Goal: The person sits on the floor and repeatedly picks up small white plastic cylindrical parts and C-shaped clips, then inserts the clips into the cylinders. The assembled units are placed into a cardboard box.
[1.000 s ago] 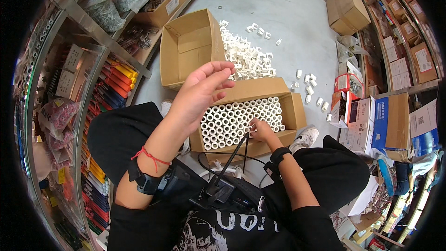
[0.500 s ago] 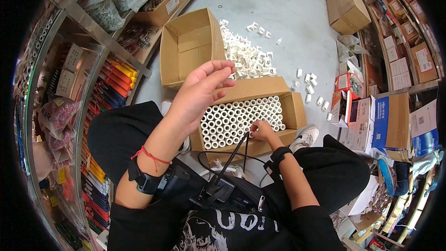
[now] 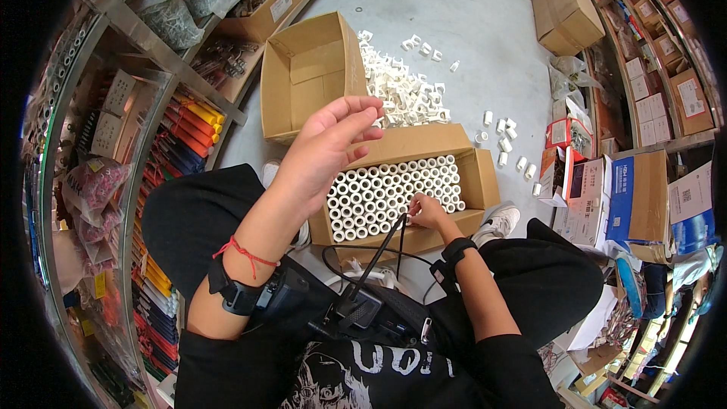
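Note:
A cardboard box [image 3: 481, 176] in front of me holds rows of short white plastic pipe couplings [image 3: 375, 191] standing on end, their round openings up. My right hand [image 3: 429, 211] reaches into the box's near side, thumb and fingers pinched on a white coupling in the front rows, mostly hidden by the fingers. Raised above the box's left part, my left hand [image 3: 327, 145] has loosely curved fingers and thumb apart, with nothing visible in it. It covers part of the box's far left corner. A black cable [image 3: 379, 251] crosses in front of the box.
Beyond the box lies a pile of white plastic pipe clips [image 3: 405, 91]. Left of it stands an open carton [image 3: 307, 68]. Several loose couplings [image 3: 506, 136] lie on the floor to the right. Shelving [image 3: 163, 79] runs along the left, cartons [image 3: 568, 15] along the right.
My right hand stays at nearly the same spot, its fingers shifted very slightly up over the couplings. My left hand has hardly moved.

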The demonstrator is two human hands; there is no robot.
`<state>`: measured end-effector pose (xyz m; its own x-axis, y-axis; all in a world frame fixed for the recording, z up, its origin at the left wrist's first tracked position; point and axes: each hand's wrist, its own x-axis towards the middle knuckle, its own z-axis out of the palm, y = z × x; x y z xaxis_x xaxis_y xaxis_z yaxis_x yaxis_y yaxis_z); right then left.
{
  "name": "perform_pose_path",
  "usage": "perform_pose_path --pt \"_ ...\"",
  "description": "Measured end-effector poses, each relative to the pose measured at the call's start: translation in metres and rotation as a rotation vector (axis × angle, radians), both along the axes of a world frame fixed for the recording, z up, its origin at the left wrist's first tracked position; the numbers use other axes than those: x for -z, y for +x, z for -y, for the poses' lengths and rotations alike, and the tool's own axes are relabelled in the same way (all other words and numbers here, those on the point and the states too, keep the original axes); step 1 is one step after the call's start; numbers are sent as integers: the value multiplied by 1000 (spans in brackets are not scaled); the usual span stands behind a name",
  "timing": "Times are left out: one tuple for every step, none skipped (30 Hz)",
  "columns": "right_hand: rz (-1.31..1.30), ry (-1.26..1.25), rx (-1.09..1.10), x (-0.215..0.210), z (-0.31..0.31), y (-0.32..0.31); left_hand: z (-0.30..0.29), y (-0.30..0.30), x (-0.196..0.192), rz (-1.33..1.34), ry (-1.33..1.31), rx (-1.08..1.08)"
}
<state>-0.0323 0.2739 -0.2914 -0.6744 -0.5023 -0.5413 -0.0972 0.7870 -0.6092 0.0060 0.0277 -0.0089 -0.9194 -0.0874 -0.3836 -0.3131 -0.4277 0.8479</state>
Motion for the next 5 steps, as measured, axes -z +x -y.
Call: perform_pose_path --pt "-6 9 -7 0 1 0 0 0 0 2 0 -2" --pt "-9 5 -9 -1 1 0 0 0 1 1 0 -1" --pt "-12 2 -12 -1 1 0 1 0 1 0 0 -1" --pt "-15 -2 -15 -2 2 1 1 0 1 0 1 -1" --pt "-27 -7 -33 -2 2 0 1 1 1 1 2 -1"
